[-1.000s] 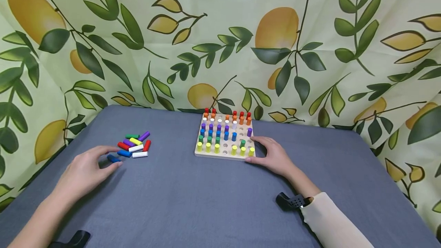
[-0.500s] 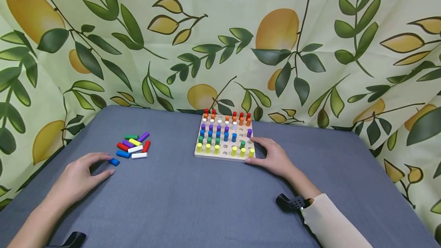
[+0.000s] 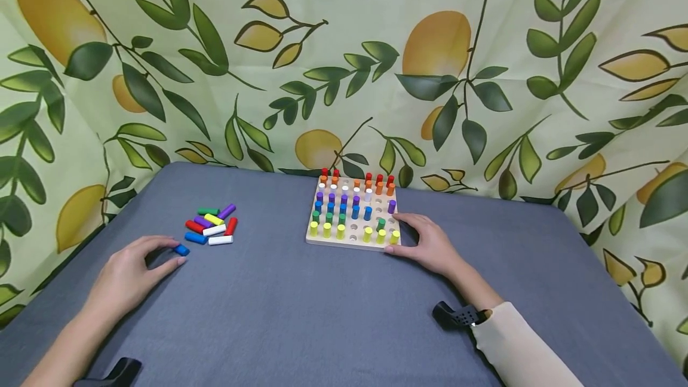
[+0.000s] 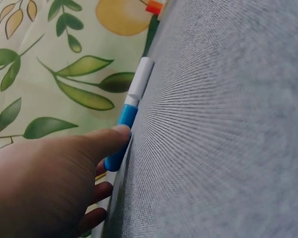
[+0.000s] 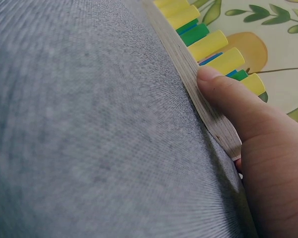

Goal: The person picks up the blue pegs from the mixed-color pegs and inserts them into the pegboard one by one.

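Observation:
At the left of the head view my left hand [image 3: 126, 267] has its thumb and index finger on either side of a small blue peg [image 3: 181, 250]. The fingertips sit right at the peg, low over the cloth. In the left wrist view my thumb overlaps the blue peg [image 4: 116, 159], with the other fingers curled behind it. My right hand [image 3: 427, 243] grips the right front corner of a wooden pegboard [image 3: 338, 243]. Its thumb presses the board's front edge [image 5: 211, 109], while the index finger lies along the right side. Rows of coloured pegs stand upright in the board.
Just beyond my left hand lies a loose pile of pegs, among them a white peg [image 3: 220, 240], a red peg [image 3: 231, 226] and a green peg [image 3: 208, 211]. Grey cloth [image 3: 301, 315] covers the table. A leaf-printed curtain [image 3: 365, 17] hangs behind it.
The blue peg has turned and shifted slightly toward me under the left fingers. My left thumb drew back, then came close to the peg again. The right hand stays on the board.

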